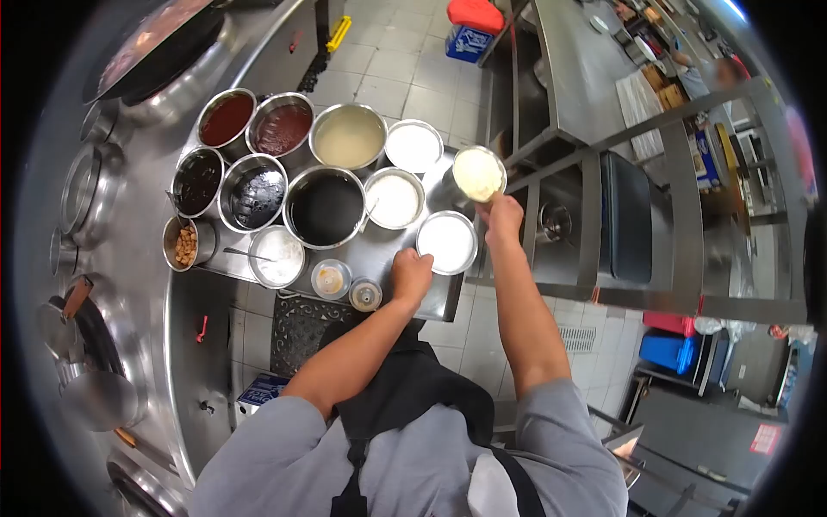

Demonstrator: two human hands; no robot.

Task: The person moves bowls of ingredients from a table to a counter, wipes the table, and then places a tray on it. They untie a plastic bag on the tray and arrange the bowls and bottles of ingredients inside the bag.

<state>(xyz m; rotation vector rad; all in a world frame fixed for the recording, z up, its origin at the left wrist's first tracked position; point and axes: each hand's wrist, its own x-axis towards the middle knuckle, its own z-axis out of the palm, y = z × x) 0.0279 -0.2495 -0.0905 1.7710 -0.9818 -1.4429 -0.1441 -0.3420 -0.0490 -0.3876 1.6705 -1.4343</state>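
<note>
Hand, right: fingers pinching the near rim of the yellow-filled pot, which lies just beyond them; whether its base is supported, we cannot tell.
Hand, left: fingers curled against the near-left rim of the white-filled pot; whether they pinch it, we cannot tell.
Tabletop: beneath our left fingers, with the large black-filled pot beyond them and farther left.
Handling: in our judgement, a firm rim grip, a level wrist and clearance from neighbouring rims should guard against spills.
</note>
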